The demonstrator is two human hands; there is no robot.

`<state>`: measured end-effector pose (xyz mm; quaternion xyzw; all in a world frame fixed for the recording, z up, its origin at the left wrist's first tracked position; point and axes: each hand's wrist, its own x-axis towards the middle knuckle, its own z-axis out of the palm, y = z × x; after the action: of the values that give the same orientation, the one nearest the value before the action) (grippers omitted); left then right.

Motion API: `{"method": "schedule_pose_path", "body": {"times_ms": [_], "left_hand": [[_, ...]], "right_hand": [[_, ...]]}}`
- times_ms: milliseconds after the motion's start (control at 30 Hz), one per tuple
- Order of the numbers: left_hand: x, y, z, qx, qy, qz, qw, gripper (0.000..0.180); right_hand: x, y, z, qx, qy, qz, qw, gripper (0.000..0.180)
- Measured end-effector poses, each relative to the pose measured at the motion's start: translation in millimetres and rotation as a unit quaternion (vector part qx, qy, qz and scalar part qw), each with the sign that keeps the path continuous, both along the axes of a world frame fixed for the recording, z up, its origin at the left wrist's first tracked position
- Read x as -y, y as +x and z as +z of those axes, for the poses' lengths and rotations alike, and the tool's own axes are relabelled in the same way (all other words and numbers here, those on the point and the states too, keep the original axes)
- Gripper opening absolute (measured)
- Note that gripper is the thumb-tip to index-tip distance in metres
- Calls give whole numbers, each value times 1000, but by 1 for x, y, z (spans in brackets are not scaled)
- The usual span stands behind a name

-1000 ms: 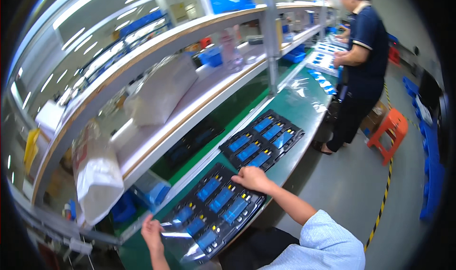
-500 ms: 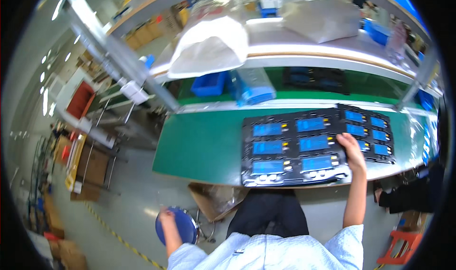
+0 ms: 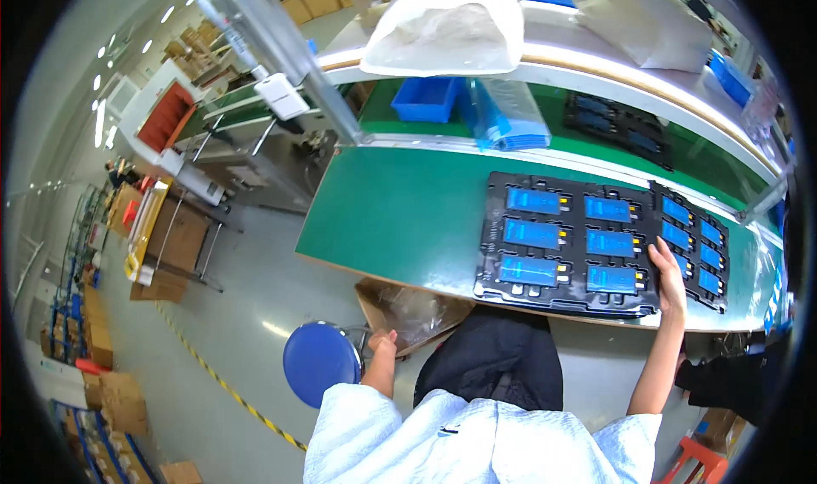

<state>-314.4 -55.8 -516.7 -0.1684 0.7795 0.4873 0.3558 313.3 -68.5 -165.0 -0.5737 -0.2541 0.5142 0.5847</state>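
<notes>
A black plastic tray (image 3: 572,231) lies at the front edge of the green workbench (image 3: 383,207). In its recesses sit several flat blue rectangular packs (image 3: 608,244) with yellow and white tabs, resembling batteries. My right hand (image 3: 671,278) is closed on the tray's right edge, fingers over its rim. Just beyond it lies a second black tray (image 3: 703,298) with similar blue packs. My left hand (image 3: 384,341) hangs below the bench with loosely curled fingers and nothing visible in them, between a blue round stool (image 3: 321,363) and an open cardboard box (image 3: 408,318).
At the back of the bench stand a blue bin (image 3: 424,99) and a stack of clear-blue plastic bags (image 3: 515,122); another black tray (image 3: 619,129) lies behind. A white bag (image 3: 447,29) rests on the shelf above. At right, a person's dark sleeve (image 3: 728,373) shows near a red stool (image 3: 699,460).
My view has swung, so the bench appears shifted. My left hand has come inward from over the stool toward the cardboard box. My right hand stays on the tray's right edge.
</notes>
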Motion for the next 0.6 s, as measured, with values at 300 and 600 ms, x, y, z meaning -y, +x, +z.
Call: {"method": "schedule_pose_path", "body": {"times_ms": [300, 600], "left_hand": [[-38, 64, 106, -329, 184, -260, 889, 30], [-19, 177, 353, 100, 448, -513, 725, 39]], "right_hand": [[-4, -16, 16, -50, 4, -16, 999, 59], [-2, -17, 10, -88, 46, 5, 995, 49]]}}
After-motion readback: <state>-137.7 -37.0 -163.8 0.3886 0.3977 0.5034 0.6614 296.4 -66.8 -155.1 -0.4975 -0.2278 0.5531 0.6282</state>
